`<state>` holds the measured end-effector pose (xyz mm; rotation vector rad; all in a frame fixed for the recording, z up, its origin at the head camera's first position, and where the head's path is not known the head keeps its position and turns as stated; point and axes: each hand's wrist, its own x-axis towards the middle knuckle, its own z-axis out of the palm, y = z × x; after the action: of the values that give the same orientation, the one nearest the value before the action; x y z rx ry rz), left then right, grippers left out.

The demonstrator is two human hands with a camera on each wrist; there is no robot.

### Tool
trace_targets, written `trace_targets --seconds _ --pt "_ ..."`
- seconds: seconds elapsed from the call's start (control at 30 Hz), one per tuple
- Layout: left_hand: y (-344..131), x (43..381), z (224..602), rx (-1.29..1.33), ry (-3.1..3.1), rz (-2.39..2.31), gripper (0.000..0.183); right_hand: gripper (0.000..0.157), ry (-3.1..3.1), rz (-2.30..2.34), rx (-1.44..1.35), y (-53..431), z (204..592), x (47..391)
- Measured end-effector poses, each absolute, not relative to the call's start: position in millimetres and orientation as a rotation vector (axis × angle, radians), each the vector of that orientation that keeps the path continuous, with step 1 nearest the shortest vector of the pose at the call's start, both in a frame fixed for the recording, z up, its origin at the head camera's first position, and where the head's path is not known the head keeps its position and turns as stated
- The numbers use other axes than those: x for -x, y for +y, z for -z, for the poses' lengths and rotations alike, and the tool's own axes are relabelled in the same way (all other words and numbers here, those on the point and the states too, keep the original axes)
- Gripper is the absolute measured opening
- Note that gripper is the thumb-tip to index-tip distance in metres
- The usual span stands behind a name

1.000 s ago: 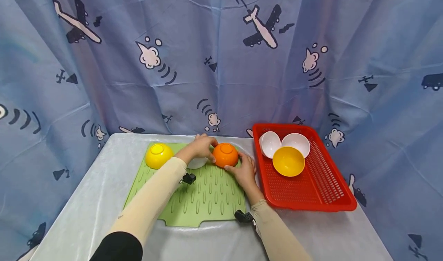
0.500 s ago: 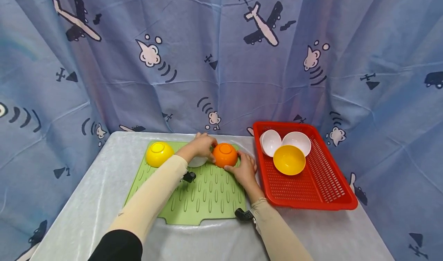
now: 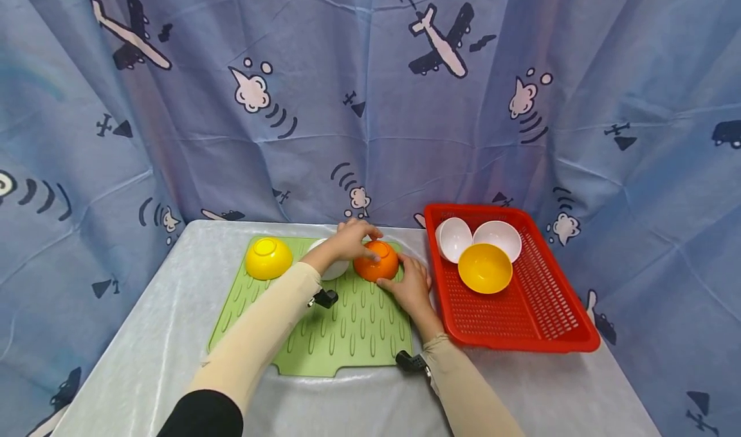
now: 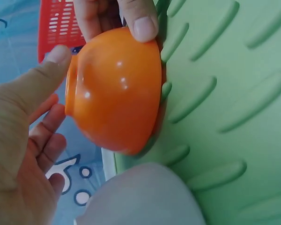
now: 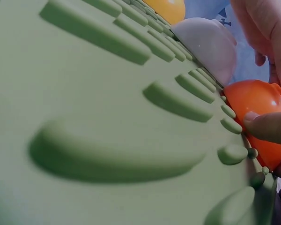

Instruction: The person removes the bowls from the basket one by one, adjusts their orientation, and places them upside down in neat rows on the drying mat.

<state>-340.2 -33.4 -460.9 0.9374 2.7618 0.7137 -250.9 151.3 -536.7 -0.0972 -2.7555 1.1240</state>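
Note:
An orange bowl (image 3: 369, 271) sits upside down at the back right of a green drying mat (image 3: 324, 353). My right hand (image 3: 413, 288) holds its right side, thumb on the near wall and fingers behind. Over the bowl's foot, my left hand (image 3: 349, 240) is spread with the thumb at the foot's edge; in the left wrist view its other fingers hang relaxed beside the orange bowl (image 4: 117, 89). An upturned white bowl (image 3: 336, 271), partly behind the left wrist, stands just left of it. Farther left is an upturned yellow bowl (image 3: 269, 260).
To the right of the mat stands a red basket (image 3: 523, 342). Two white bowls (image 3: 455, 239) and a yellow-orange bowl (image 3: 485, 268) lie in its back part, mouths facing up or outward. A patterned curtain (image 3: 301, 102) hangs behind the white-covered table (image 3: 145, 321).
My left hand has shifted from the orange bowl's left side up and rightward over its foot, uncovering more of the white bowl. My right hand keeps its hold.

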Motion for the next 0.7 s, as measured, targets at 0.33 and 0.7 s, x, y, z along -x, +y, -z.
trace_targets --seconds 0.33,0.7 --pt "-29.6 337.9 466.4 -0.868 2.789 -0.747 0.054 0.082 -2.722 -1.145 0.092 148.9 535.3 247.9" --pt "-27.2 332.0 475.7 -0.758 2.842 -0.763 0.049 0.075 -2.683 -1.147 0.021 137.3 508.8 213.6"
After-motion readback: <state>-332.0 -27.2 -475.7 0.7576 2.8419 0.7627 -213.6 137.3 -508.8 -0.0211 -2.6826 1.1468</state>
